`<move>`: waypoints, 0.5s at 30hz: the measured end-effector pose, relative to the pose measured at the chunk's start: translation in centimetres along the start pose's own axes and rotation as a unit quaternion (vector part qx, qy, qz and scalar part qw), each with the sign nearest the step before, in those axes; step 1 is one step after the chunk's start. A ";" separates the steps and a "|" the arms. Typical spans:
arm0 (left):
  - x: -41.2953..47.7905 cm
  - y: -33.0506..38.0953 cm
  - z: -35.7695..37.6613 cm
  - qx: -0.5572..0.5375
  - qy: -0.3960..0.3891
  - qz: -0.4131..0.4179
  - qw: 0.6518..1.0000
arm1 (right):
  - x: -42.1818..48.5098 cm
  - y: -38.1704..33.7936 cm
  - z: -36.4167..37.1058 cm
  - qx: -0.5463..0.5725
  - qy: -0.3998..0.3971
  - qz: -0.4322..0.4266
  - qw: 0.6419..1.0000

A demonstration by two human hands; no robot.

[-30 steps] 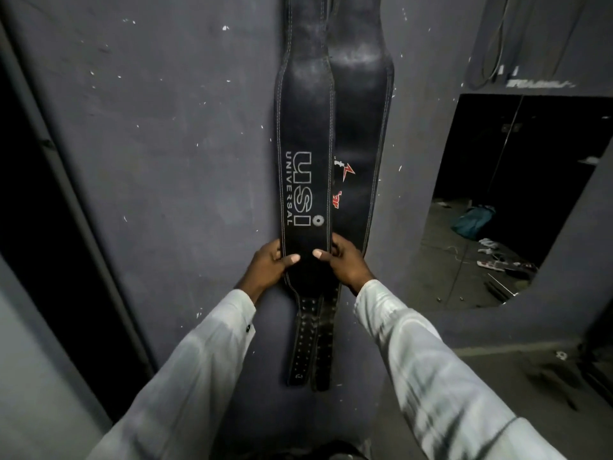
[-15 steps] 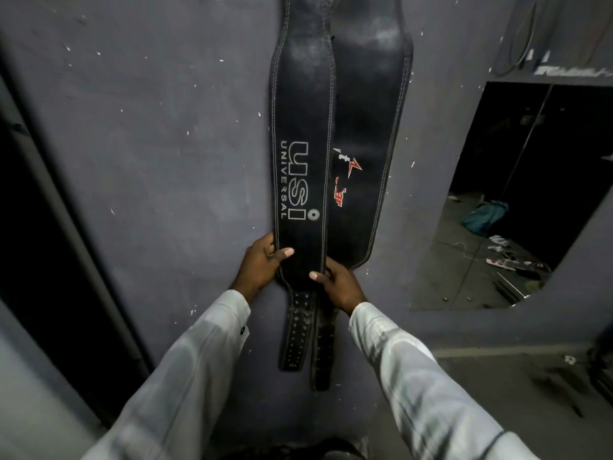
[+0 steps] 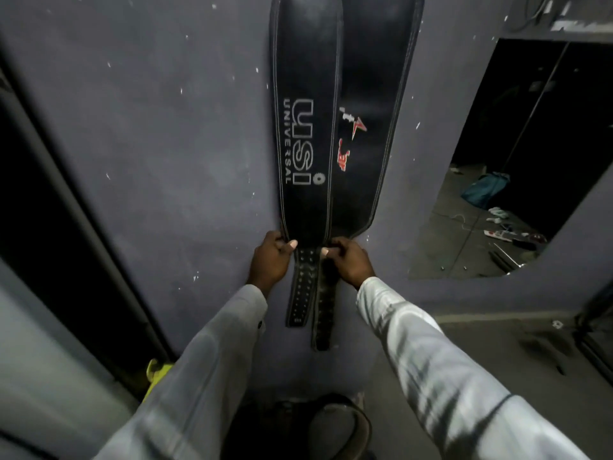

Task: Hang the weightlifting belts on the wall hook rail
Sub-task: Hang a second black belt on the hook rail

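Observation:
Two black weightlifting belts hang down the grey wall, their tops cut off by the frame, so the hook rail is hidden. The front belt (image 3: 306, 78) carries white "USI UNIVERSAL" lettering. The second belt (image 3: 371, 94), with red marks, hangs behind and to its right. My left hand (image 3: 270, 257) pinches the left edge of the front belt where it narrows into the studded strap (image 3: 300, 293). My right hand (image 3: 348, 260) grips the right edge at the same height, beside the second strap (image 3: 323, 320).
A mirror (image 3: 517, 161) is set in the wall at right, reflecting a floor with a teal bag and small items. A dark doorway (image 3: 49, 210) lies at left. Another rolled belt (image 3: 341, 426) sits on the floor below; a yellow object (image 3: 156, 376) sits at lower left.
Both hands have slid down the front belt from its wide printed part to the top of the narrow strap. The view has moved closer and tilted down.

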State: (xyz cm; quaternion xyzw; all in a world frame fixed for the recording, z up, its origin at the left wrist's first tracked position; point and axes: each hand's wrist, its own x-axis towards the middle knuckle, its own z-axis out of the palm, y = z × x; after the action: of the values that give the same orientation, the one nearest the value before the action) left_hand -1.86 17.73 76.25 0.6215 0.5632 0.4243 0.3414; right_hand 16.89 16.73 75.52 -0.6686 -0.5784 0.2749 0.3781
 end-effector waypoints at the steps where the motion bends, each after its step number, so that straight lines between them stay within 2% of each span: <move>1: -1.1 -0.9 0.4 -0.013 -0.008 -0.030 0.999 | -0.9 0.7 0.5 0.008 0.006 0.018 1.000; 3: -2.8 -2.8 1.2 -0.043 -0.047 -0.088 0.994 | -2.7 2.2 1.4 0.048 0.005 0.052 0.997; 6: -6.1 -7.7 2.9 -0.095 -0.146 -0.161 0.971 | -5.9 7.3 4.0 0.085 -0.021 0.119 0.989; 10: -13.3 -14.7 6.5 -0.150 -0.161 -0.263 0.939 | -13.1 13.1 7.9 0.133 -0.044 0.212 0.967; 13: -18.3 -20.4 9.1 -0.176 -0.202 -0.353 0.896 | -17.5 18.9 11.4 0.142 -0.075 0.279 0.947; 15: -21.5 -25.4 11.0 -0.189 -0.200 -0.399 0.875 | -20.1 24.2 13.7 0.126 -0.103 0.306 0.938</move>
State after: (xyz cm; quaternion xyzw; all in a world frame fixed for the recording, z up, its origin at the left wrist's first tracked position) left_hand -2.39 0.39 45.75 0.3393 0.5922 0.2164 0.6981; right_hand 15.92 -1.50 46.42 -0.7283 -0.3417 0.5154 0.2953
